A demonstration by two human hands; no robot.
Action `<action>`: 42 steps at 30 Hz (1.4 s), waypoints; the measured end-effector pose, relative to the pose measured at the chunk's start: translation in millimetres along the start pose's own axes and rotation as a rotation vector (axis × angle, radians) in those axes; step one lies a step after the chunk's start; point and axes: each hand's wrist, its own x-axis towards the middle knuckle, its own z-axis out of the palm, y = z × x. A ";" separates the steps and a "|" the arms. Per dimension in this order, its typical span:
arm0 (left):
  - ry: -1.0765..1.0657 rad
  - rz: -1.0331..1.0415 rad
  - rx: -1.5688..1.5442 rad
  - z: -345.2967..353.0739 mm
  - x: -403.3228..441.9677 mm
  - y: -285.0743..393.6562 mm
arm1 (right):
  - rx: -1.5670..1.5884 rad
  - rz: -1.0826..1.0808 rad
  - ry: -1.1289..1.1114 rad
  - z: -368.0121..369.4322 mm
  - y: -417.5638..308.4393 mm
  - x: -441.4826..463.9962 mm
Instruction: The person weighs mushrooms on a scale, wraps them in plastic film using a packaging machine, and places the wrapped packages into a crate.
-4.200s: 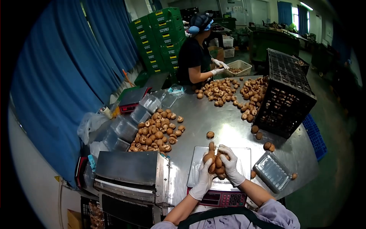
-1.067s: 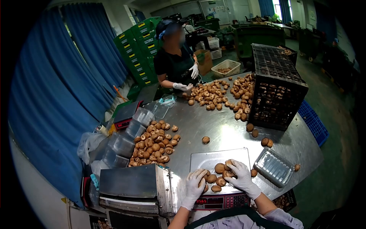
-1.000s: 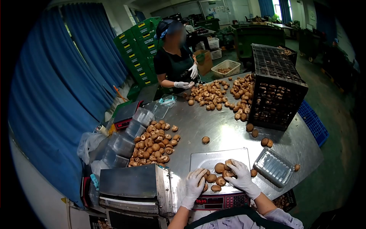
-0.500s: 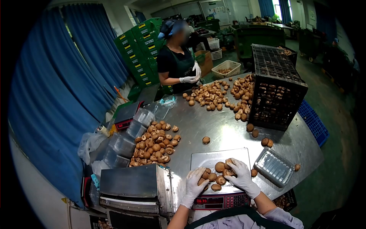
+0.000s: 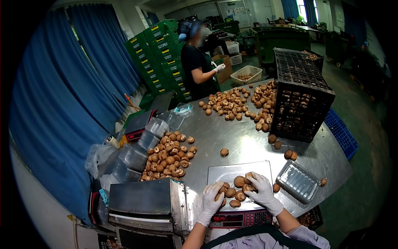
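The metal surface (image 5: 248, 141) spreads around the scale (image 5: 238, 169), the landmark here. Beyond it to the right stands a black crate (image 5: 302, 97); just beside its left edge sits a metal-topped machine (image 5: 141, 197). The scale itself carries brown mushrooms (image 5: 239, 181). Close on its right lies a clear tray (image 5: 297, 182). Over its plate, the gloved right hand (image 5: 265, 194) and left hand (image 5: 210, 202) each have a grip curled around mushrooms. Just past its far edge rests a lone mushroom (image 5: 224, 152).
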 end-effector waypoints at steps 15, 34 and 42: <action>0.013 -0.004 -0.020 1.7 -1.4 -3.1 | -0.004 0.011 -0.017 0.6 0.9 -0.2; 0.174 -0.307 -0.213 -23.3 -18.4 1.0 | 0.058 0.101 0.139 -29.3 10.2 -8.3; 0.261 -0.464 -0.045 -56.5 -45.5 -6.1 | 0.014 0.282 0.194 -50.7 23.8 -35.4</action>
